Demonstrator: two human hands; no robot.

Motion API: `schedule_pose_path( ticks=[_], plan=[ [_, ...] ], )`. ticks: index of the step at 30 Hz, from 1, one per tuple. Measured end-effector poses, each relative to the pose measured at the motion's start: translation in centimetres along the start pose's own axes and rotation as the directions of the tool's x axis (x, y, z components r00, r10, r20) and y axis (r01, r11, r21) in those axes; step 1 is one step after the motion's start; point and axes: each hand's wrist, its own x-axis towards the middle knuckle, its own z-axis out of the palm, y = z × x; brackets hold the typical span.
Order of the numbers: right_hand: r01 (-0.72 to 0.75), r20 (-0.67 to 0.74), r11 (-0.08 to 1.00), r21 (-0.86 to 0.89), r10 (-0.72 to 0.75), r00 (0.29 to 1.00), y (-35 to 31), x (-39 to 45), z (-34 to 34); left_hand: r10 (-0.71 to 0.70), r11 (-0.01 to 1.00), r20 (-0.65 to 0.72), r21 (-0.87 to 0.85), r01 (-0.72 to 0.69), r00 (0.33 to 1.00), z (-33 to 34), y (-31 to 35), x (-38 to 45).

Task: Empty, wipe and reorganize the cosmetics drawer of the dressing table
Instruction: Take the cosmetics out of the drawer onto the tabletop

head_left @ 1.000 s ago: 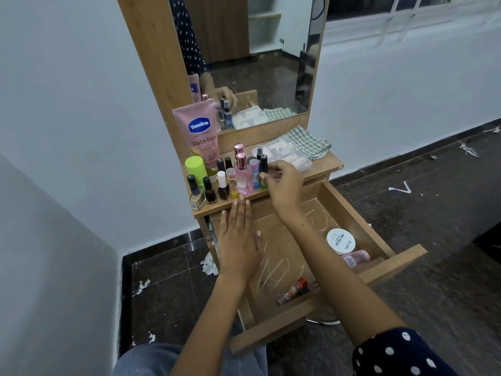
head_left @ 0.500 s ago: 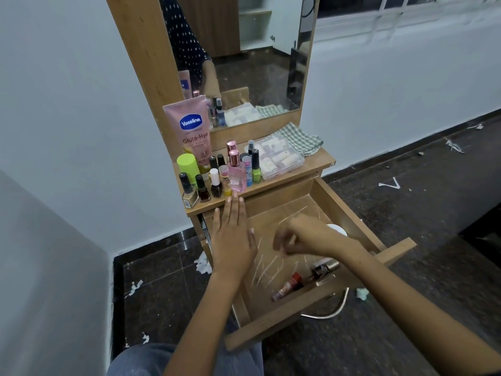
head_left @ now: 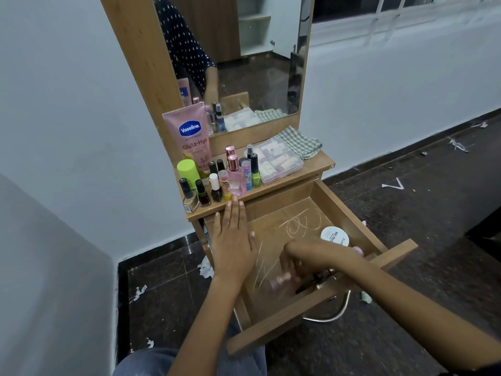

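The drawer point(head_left: 349, 213) is pulled out; its wooden floor is flat and brown with pale scribble marks on it; the left hand point(head_left: 234, 240) lies flat with straight fingers on the drawer's left side, near the shelf point(head_left: 311, 169) edge; the right hand point(head_left: 309, 260) is down near the drawer's front wall, its fingers curled over a small pink bottle point(head_left: 282, 282); the bottle is blurry, so I cannot tell if the fingers hold it tight yet

I think the step is to take the last things out of the drawer; to do it well, pinch the bottle by its fat middle, not the thin cap; it looks smooth and round, so it may roll or slip; lift it straight up over the drawer wall, then stand it on the shelf; keep the left hand flat so the drawer does not slide

A round white jar point(head_left: 334, 237) with a flat lid sits by the drawer's right wall; something dark and shiny lies at the front wall, half hidden; above the drawer, on the shelf, stand small glass bottles point(head_left: 217, 185), a soft pink tube point(head_left: 192, 137), a clear plastic box point(head_left: 276, 161) and a checked cloth point(head_left: 298, 142)
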Motion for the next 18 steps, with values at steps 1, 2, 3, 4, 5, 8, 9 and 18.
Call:
schedule_pose_path(
  ticks=[1,2,3,4,5,8,9,18],
  plan=[
    [0.009,-0.07,0.994,0.108,-0.001,0.998,0.6,-0.3,-0.8,-0.004,1.0,-0.005,-0.003,0.004,1.0,-0.1,0.0,0.0],
    [0.026,-0.159,0.971,0.238,0.013,0.987,1.1,-0.6,-1.6,0.002,1.0,-0.004,-0.005,-0.002,1.0,-0.3,0.0,0.0],
    [0.056,-0.267,0.927,0.37,0.048,0.963,1.6,-0.8,-2.4,0.009,1.0,-0.004,-0.017,-0.009,1.0,-0.3,0.0,0.1],
    [0.108,-0.389,0.866,0.489,0.106,0.915,1.9,-0.8,-3.0,0.014,0.999,-0.004,-0.036,-0.015,1.0,-0.3,0.1,0.1],
    [0.177,-0.503,0.789,0.589,0.187,0.844,2.1,-0.6,-3.5,0.013,0.998,-0.011,-0.053,-0.014,1.0,-0.4,0.1,0.1],
    [0.393,-0.665,0.555,0.733,0.462,0.587,0.5,0.9,-4.3,0.01,0.999,-0.011,-0.048,-0.01,1.0,-0.5,0.2,0.1],
    [0.429,-0.681,0.531,0.731,0.521,0.514,-0.3,1.7,-4.6,0.006,0.999,-0.005,-0.048,-0.007,1.0,-0.4,0.2,0.0],
    [0.265,-0.791,0.746,0.61,0.557,0.253,-4.1,7.1,-5.4,-0.026,1.0,0.013,-0.013,0.026,1.0,-0.4,0.2,0.2]
  ],
)
